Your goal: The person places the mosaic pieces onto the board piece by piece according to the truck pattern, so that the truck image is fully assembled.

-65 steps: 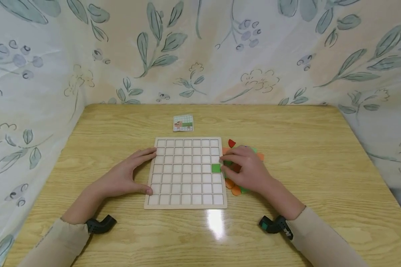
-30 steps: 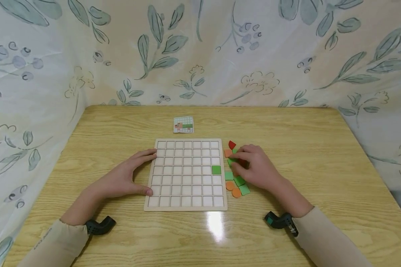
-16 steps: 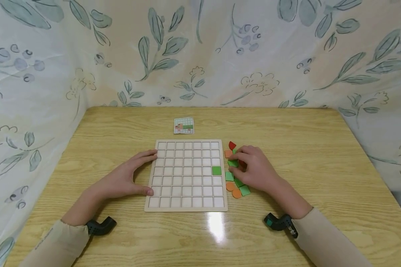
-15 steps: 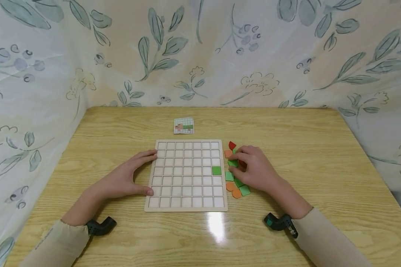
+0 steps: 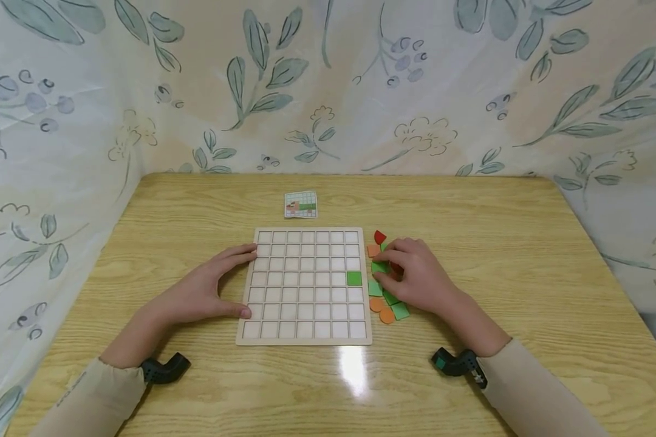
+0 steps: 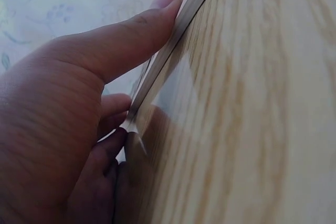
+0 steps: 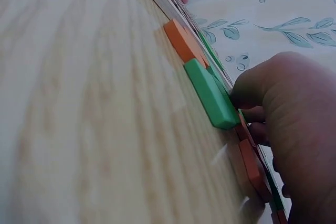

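Note:
The wooden grid board point(image 5: 240, 337) lies flat on the table, with one green square tile point(image 5: 354, 278) in a cell of its rightmost column. My left hand point(image 5: 194, 295) rests spread against the board's left side, fingertips at the upper edge and thumb lower down; the left wrist view has the thumb point(image 6: 131, 32) against the rim. Right of the board, my right hand point(image 5: 418, 273) reaches over the loose tiles. Its thumb and index finger pinch a green square tile point(image 5: 379, 267) at opposite edges. The palm hides part of the pile.
Loose tiles beside the board include orange round pieces point(image 5: 387, 315), a light green square point(image 5: 375, 288), an orange square point(image 5: 373, 250) and a red quarter-round piece point(image 5: 379, 237). A small picture card point(image 5: 300, 204) lies behind the board. Patterned cloth point(image 5: 328, 91) hangs behind the table.
My right hand has drawn back rightward from the board's right edge to the loose tiles, and its thumb and finger have closed on a green square. My left hand stays put.

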The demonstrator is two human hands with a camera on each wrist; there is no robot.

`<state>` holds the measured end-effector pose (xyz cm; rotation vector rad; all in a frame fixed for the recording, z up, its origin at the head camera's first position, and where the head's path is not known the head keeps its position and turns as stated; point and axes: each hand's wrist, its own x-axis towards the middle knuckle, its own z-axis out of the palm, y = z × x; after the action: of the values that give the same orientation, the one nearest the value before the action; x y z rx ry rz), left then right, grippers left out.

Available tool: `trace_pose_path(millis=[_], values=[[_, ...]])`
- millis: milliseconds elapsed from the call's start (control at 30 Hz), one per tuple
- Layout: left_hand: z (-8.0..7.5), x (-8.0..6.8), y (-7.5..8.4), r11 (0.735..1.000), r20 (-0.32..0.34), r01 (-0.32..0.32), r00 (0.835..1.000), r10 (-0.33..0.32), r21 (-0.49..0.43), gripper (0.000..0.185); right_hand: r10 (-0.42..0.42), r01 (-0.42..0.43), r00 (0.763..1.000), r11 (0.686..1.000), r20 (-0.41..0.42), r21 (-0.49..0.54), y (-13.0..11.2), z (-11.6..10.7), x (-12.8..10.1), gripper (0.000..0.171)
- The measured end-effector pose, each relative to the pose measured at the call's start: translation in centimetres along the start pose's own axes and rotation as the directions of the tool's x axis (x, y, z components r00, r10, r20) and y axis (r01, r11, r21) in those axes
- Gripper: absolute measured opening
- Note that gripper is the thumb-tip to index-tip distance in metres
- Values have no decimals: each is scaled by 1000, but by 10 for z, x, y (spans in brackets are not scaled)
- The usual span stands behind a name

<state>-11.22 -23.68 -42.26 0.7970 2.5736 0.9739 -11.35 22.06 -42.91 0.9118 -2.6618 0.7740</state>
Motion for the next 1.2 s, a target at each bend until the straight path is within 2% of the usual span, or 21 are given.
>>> trace_pose_path(millis=[200,533,833,1200], values=[[0,0,1,1000,3,2,1000,-2,8,114,-31,31,1000,1000,-2,1,1,0,1,20],[-5,1,-2,999,34,-9,999,8,46,116,-10,10,1000,998,-3,58,0,2,2,18],[-7,2,-4,999,37,-7,999,5,41,116,-81,87,995,993,-66,86,-8,7,1,21],[-8,3,-4,1000,32,11,999,-12,26,115,-178,182,983,980,-46,82,-25,13,2,23]])
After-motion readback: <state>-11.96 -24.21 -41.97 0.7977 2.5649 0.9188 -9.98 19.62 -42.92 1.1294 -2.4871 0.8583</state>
